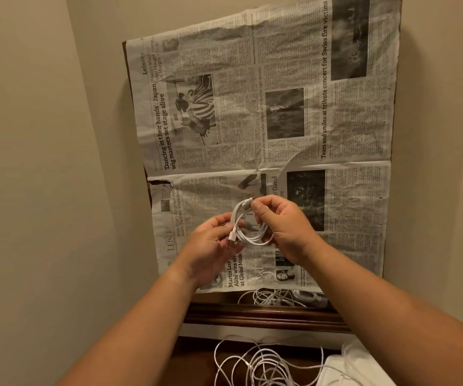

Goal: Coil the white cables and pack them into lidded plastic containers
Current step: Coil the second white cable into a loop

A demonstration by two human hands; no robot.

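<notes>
Left hand [210, 243] pinching cable coil [252, 228] at plug to lock loops; right hand [283, 227] fingers closed on free end, tucking it.

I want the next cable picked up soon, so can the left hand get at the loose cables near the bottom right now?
Probably not yet. The left hand is pinching the coil with the right hand. The loose cables lie uncovered below the forearms, so the way looks free once the coil is let go.
</notes>
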